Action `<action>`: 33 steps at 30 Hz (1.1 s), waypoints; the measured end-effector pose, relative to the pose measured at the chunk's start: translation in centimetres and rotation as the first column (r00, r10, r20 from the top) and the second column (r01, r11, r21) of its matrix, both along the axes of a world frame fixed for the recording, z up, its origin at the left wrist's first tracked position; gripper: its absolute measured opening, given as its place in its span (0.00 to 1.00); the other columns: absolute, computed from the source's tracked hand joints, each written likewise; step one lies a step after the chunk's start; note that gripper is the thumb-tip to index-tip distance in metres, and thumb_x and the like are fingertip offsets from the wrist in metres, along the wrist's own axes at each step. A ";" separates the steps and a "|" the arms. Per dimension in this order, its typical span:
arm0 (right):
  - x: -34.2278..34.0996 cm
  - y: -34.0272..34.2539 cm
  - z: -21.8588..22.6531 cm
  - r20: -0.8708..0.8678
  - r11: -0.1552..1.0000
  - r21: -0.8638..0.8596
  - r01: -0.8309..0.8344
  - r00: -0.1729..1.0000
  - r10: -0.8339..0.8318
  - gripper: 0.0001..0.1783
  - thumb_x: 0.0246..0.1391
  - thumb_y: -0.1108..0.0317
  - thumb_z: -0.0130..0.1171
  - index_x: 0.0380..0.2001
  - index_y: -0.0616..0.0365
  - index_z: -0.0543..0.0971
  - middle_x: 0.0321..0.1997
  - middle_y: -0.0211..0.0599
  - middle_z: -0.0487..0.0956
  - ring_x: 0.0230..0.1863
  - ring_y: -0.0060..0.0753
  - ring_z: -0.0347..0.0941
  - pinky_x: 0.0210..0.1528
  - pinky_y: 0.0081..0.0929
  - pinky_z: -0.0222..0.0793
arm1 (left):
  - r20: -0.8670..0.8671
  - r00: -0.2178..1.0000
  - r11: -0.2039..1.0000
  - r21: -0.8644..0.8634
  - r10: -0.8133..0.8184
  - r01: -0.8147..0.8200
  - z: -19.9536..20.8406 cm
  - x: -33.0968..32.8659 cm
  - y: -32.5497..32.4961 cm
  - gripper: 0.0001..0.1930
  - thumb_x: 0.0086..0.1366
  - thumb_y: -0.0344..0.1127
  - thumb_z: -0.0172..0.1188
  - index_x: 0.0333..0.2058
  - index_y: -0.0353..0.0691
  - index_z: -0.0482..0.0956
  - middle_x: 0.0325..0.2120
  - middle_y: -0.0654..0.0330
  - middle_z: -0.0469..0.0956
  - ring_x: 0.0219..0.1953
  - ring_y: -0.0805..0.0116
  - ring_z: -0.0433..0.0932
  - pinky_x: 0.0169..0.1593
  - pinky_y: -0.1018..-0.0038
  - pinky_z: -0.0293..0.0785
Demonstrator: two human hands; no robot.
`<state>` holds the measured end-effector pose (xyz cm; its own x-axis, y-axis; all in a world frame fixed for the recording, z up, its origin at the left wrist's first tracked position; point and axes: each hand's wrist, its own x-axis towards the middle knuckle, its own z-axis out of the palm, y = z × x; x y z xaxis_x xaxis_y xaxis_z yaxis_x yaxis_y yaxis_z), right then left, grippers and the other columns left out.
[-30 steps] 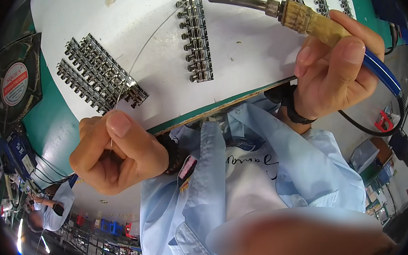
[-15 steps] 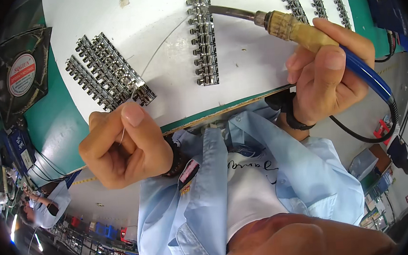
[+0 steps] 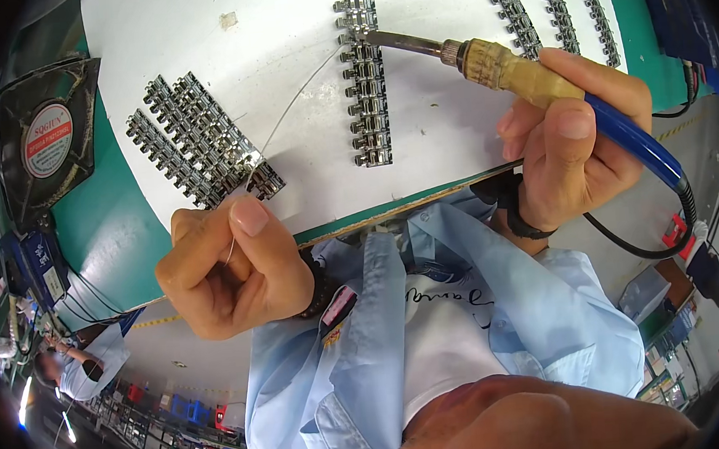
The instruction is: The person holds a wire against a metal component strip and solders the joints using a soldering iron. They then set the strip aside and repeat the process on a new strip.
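**Solder wire and iron meet at the top of a terminal strip**

At the far left a black fan (image 3: 48,148) stands on the green table (image 3: 115,235). Next comes a cluster of metal terminal strips (image 3: 201,144) lying on the white mat (image 3: 277,37). The left hand (image 3: 232,272) is curled closed, thumb pinching a thin solder wire (image 3: 291,107) that rises up and to the right toward the middle strip (image 3: 365,80). That strip lies near the centre of the mat, its long axis running straight away from the person. The soldering iron (image 3: 490,62) is gripped like a pen in the right hand (image 3: 573,148), fingers wrapped closed around its tan and blue handle. Its long axis runs from lower right to upper left, and the tip points left onto the strip's far end.

To do this joint well, I judge the tip should rest steadily on the terminal while the wire is fed to the heated metal, not the tip. More strips (image 3: 545,7) lie at the upper right.
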<state>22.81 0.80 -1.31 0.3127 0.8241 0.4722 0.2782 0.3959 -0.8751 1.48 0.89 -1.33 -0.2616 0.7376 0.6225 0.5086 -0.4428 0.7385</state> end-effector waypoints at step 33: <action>0.8 -0.2 0.0 -0.206 0.999 -0.006 0.032 0.978 -0.033 0.16 0.60 0.64 0.60 0.41 0.70 0.76 0.23 0.40 0.78 0.17 0.18 0.70 0.18 0.12 0.62 | 0.012 0.999 0.999 0.016 -0.038 0.037 0.1 0.5 0.1 0.12 0.57 0.25 0.69 0.27 0.36 0.71 0.10 0.71 0.62 0.15 0.84 0.53 0.23 0.80 0.49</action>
<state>23.65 0.62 -1.33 0.4296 0.8130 0.3931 0.1047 0.3876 -0.9159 2.02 0.94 -1.23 -0.2417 0.7371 0.6311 0.4823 -0.4731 0.7373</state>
